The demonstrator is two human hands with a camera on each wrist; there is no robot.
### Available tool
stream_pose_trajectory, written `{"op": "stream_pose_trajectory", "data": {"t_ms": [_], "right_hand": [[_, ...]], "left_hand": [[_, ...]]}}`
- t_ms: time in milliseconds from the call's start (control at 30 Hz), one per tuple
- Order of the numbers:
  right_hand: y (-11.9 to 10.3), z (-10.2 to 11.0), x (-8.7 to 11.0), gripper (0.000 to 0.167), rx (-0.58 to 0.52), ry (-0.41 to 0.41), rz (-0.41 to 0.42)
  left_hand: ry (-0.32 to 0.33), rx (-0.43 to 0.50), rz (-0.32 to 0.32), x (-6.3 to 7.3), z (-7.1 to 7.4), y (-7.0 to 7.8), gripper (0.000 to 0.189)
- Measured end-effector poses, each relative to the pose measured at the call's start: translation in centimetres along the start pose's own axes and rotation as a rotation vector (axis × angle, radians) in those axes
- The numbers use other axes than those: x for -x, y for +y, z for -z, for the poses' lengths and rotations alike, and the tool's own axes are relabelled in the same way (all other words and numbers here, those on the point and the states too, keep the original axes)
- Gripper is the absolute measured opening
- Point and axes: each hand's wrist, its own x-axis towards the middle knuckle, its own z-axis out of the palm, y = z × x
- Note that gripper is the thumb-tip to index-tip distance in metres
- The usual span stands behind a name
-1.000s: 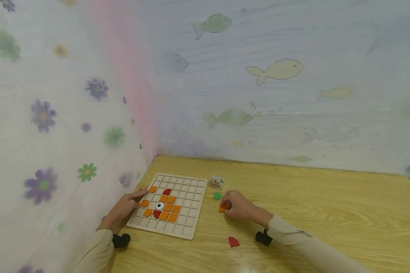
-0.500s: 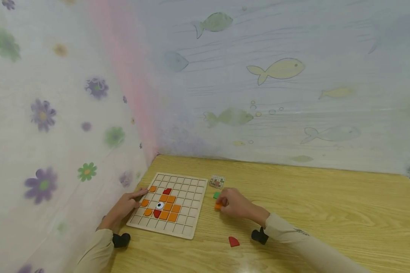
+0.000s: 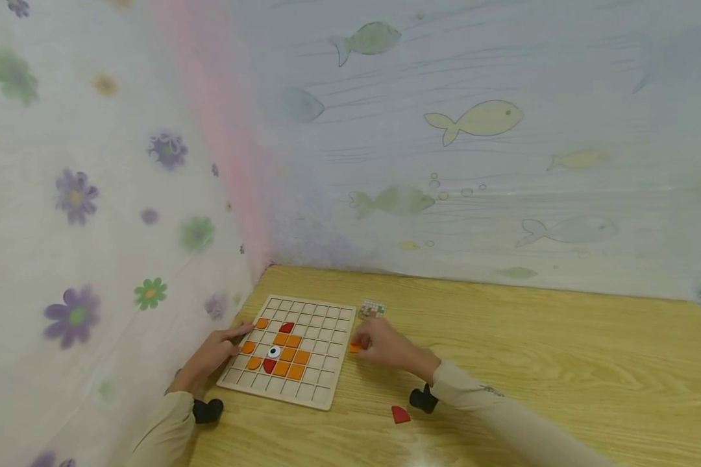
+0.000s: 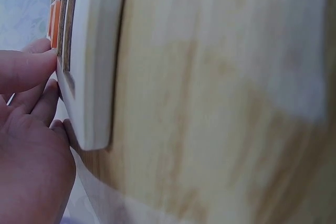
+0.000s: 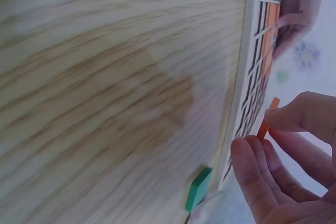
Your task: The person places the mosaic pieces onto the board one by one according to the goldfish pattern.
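A pale wooden grid board (image 3: 327, 347) lies at the left of the table, with orange tiles (image 3: 288, 355), red quarter-circle tiles (image 3: 287, 327) and a white eye tile (image 3: 274, 351) set in its cells. My left hand (image 3: 211, 355) rests at the board's left edge, thumb and fingertips touching it. Just beyond the board's right edge, my right hand (image 3: 382, 344) pinches an orange tile (image 5: 270, 118) between thumb and fingers, held above the table. In the right wrist view, a green tile (image 5: 198, 188) lies on the table by the board; the hand covers it in the head view.
Behind the right hand lies a small patterned card (image 3: 372, 309). A loose red quarter-circle tile (image 3: 400, 414) is nearer the front of the wood-grain table (image 3: 549, 350). A flower-printed sheet (image 3: 105, 227) rises at the left and a fish-printed sheet (image 3: 473, 162) at the back.
My right hand has moved left toward the board with the orange tile, passing over the green tile. The left hand has stayed at the board's edge.
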Motion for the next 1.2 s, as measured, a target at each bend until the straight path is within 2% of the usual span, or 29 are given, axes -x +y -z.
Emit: {"op": "stream_pose_trajectory", "data": {"t_ms": [100, 433, 767, 967, 1200], "right_hand": [[-0.5, -0.3, -0.7, 0.017, -0.004, -0.004, 0.002], [-1.5, -1.9, -2.9, 0.015, -0.088, -0.023, -0.076], [-1.5, -4.4, -5.4, 0.014, -0.198, -0.006, -0.105], [-1.3, -6.3, -6.7, 0.013, -0.155, -0.007, -0.143], [-1.8, -6.7, -7.3, 0.015, -0.111, -0.005, -0.129]], "left_hand": [[-0.003, -0.006, -0.003, 0.0, 0.0, 0.1, 0.064], [-0.005, -0.009, -0.044, -0.1, 0.1, 0.0, 0.060], [-0.001, 0.016, -0.031, -0.1, 0.0, -0.2, 0.060], [-0.010, 0.015, -0.020, 0.0, -0.1, -0.2, 0.061], [-0.004, 0.020, -0.008, -0.2, 0.2, -0.2, 0.060]]}}
